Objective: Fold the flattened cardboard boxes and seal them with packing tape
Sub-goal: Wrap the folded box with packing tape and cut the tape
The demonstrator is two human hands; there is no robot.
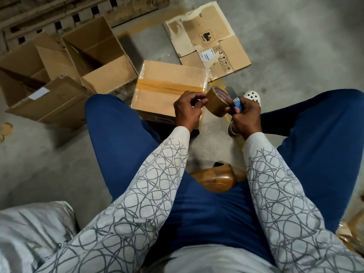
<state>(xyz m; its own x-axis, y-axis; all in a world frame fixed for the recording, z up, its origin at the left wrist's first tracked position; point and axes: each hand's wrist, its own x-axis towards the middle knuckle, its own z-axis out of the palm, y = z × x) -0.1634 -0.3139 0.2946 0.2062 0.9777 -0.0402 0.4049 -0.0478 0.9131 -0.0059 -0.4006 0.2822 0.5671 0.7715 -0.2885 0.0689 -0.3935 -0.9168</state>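
Step in hand: taping. The packing tape roll (215,102) is held between both hands.
- left hand (188,109): fingers curled, thumb and forefinger pinched at the roll's near edge, apparently on the free end
- right hand (245,119): fingers closed round the roll's far side, with a blue-handled cutter (235,102) clamped in the same grip, blade up

The taped carton (169,89) sits just beyond the left fingertips, with one brown strip laid along its top seam. Whether tape joins roll to carton cannot be told.

Next move, as judged: the free end is to be peeled up or cut clean, then an unsealed carton brought within reach of the fingers. The blade is close to the left fingertips, so care is called for.

Count:
- taped cartons: 1
- open erected cartons (98,56): at least 2, well left of the left fingers
- labelled carton (49,101): possibly a third, unclear
- flattened cardboard (206,40): 1, well beyond the right fingers
- tape rolls: 2, the spare roll (214,180) lying behind both wrists
- cutters: 1
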